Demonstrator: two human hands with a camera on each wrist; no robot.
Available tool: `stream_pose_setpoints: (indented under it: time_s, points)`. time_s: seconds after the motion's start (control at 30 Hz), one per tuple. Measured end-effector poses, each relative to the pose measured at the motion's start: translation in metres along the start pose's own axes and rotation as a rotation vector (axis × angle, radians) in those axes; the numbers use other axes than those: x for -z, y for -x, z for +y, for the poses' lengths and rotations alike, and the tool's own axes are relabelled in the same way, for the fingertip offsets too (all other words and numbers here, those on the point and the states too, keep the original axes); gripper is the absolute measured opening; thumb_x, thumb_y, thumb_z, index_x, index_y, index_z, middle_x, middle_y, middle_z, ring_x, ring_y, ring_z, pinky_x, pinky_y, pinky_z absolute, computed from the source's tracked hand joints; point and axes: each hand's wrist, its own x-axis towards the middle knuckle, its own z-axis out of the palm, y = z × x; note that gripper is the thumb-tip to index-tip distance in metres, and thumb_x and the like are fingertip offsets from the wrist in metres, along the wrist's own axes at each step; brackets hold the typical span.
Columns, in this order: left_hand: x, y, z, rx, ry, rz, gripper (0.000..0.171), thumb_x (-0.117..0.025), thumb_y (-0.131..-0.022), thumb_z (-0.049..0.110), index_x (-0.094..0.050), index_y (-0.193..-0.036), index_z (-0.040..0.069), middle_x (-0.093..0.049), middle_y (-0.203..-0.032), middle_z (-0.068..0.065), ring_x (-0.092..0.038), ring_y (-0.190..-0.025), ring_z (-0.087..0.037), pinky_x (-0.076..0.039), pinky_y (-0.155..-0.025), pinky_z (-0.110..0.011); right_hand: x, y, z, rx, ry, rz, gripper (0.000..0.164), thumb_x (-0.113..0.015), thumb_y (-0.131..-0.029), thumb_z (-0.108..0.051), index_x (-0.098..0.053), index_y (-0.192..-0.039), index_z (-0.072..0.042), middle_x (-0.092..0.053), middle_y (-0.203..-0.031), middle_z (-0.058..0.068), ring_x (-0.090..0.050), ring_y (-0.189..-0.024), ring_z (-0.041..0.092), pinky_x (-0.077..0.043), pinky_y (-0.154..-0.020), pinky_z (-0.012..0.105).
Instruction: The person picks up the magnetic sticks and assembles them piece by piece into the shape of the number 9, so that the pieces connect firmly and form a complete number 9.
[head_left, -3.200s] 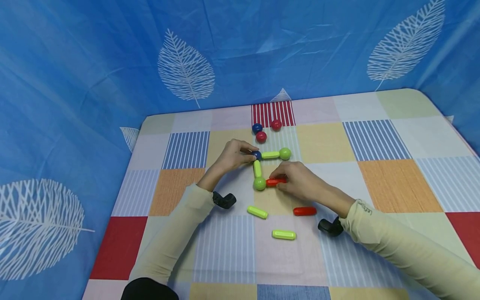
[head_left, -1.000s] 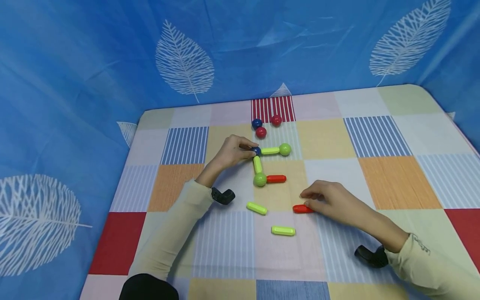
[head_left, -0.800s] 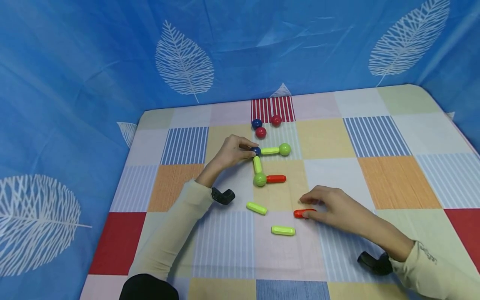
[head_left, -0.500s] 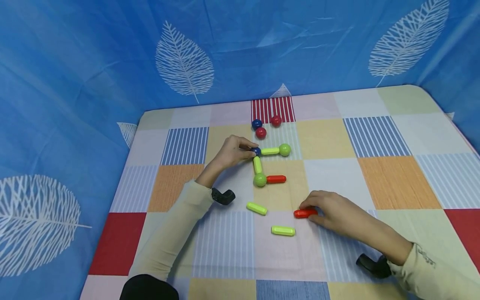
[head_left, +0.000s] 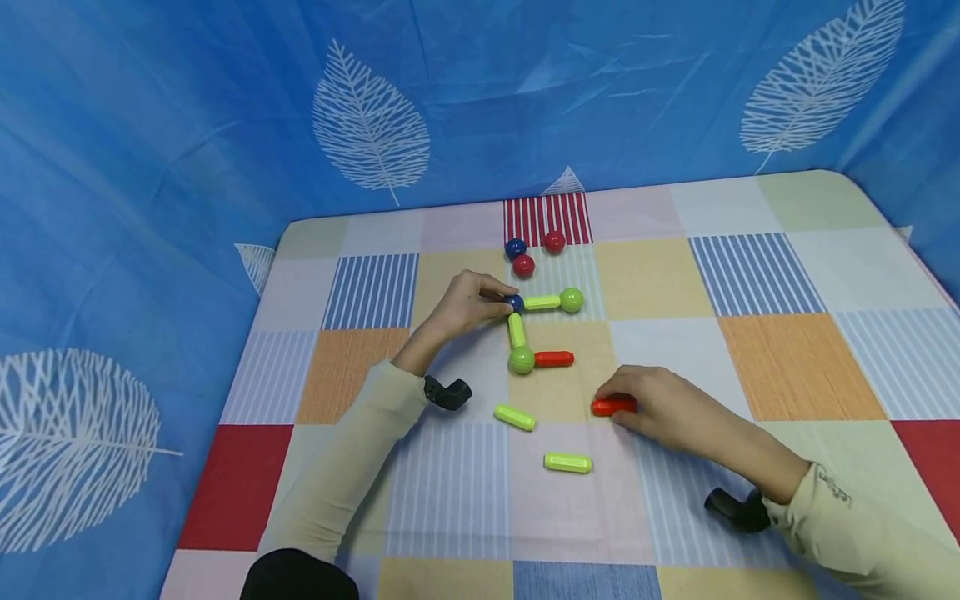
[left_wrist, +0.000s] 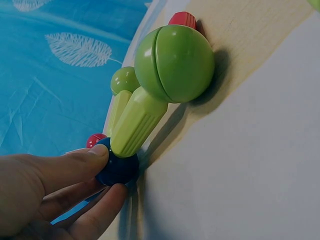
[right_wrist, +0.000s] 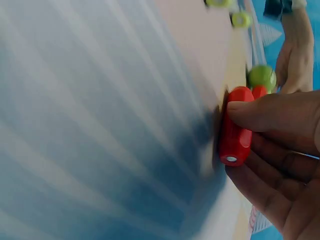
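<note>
Rod (right_wrist: pixel 236 136), red, lies pinched in right hand (head_left: pixel 663 407); left hand (head_left: pixel 465 308) pinches blue ball (left_wrist: pixel 120 170).

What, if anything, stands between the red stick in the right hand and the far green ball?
Nothing visible: bare tablecloth shows between the held red stick in the right hand and the far green ball. The other red stick lies left of that line.

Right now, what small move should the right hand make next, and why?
Perhaps the right hand should carry its red stick toward the far green ball: that ball visibly joins only one green stick, while the left hand holds the corner blue ball.
</note>
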Motion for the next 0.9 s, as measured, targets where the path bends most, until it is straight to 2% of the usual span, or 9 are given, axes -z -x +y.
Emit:
stream_pose_setpoints:
  time_s: [0.27,0.43,0.6,0.9]
  points:
    - [0.0,0.0,0.001,0.004,-0.004,-0.006,0.023,-0.074,-0.087,0.004,-0.074,-0.11,0.001,-0.071,-0.109,-0.015,-0.065,-0.1,-0.025,-0.053,-0.083,-0.031,0.01,-0.026,0.025,-0.09,-0.057,0.086,0.022,-0.076,-0.082,-0.003,-0.073,-0.104,-0.002,-0.069,-0.09,0.001,-0.062,-0.079,0.014,-0.052,-0.072,0.037]
    - [-0.001,0.0,0.0,0.019,0.005,-0.001,0.023,-0.074,-0.087,0.004,-0.074,-0.11,0.002,-0.071,-0.11,-0.014,-0.065,-0.099,-0.023,-0.053,-0.08,-0.03,0.013,-0.048,0.031,-0.131,-0.106,0.132,0.024,-0.073,-0.084,-0.002,-0.071,-0.107,0.005,-0.07,-0.091,0.008,-0.065,-0.081,0.02,-0.053,-0.072,0.04]
    - [-0.002,0.0,-0.001,0.004,-0.002,-0.002,0.023,-0.074,-0.087,0.004,-0.074,-0.11,0.001,-0.071,-0.109,-0.015,-0.065,-0.098,-0.023,-0.054,-0.08,-0.03,0.012,-0.07,0.033,-0.189,-0.13,0.195,0.025,-0.071,-0.085,-0.003,-0.07,-0.108,0.006,-0.07,-0.091,0.013,-0.065,-0.082,0.024,-0.051,-0.073,0.041]
    - [-0.002,0.001,-0.001,-0.012,-0.015,-0.001,0.023,-0.073,-0.087,0.004,-0.074,-0.11,0.002,-0.071,-0.109,-0.014,-0.065,-0.099,-0.023,-0.053,-0.081,-0.03,0.013,-0.081,0.029,-0.263,-0.135,0.267,0.028,-0.072,-0.085,-0.004,-0.069,-0.109,0.01,-0.071,-0.092,0.019,-0.066,-0.084,0.028,-0.054,-0.075,0.044]
